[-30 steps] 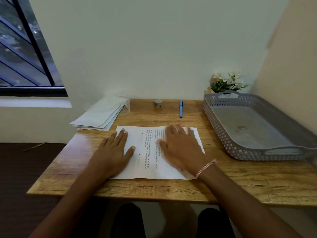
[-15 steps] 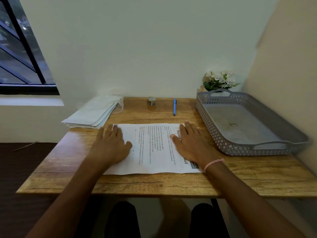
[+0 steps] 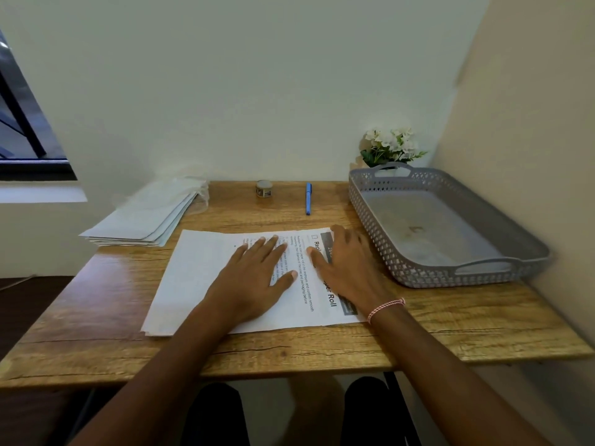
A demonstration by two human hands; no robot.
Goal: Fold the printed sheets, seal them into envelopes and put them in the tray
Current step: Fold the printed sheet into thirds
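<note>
The small stack of white printed paper sheets (image 3: 199, 284) lies flat at the middle of the wood-grain table (image 3: 96, 304), directly in front of you. Its long sides run left to right, the black text is turned sideways, and a bold heading runs along its right part.

Your left hand (image 3: 254, 278) rests palm down on the middle of the top sheet, fingers straight and slightly spread, gripping nothing. Your right hand (image 3: 347, 272) lies flat just beside it on the sheet's right part. Its fingers reach toward the far edge and its thumb stretches toward the left hand, and it too holds nothing. It covers part of the heading. A thin pink-and-white cord bracelet (image 3: 384, 306) circles your right wrist near the sheet's near right corner.

Beyond the sheets to the left, a fanned pile of pale paper envelopes (image 3: 145, 217) sits at the table's far left corner, near the stack but apart from it. To the right, a grey perforated plastic tray (image 3: 434, 280) with a handle at each end stands along the table's right side, close to the sheets without touching them.

Between envelopes and tray, near the wall, a small round roll of tape (image 3: 264, 188) stands beside a slim blue pen (image 3: 308, 198) lying on the wood. A bunch of white flowers with green leaves (image 3: 391, 146) fills the corner behind the tray. A dark-framed window (image 3: 25, 140) shows at the far left.
</note>
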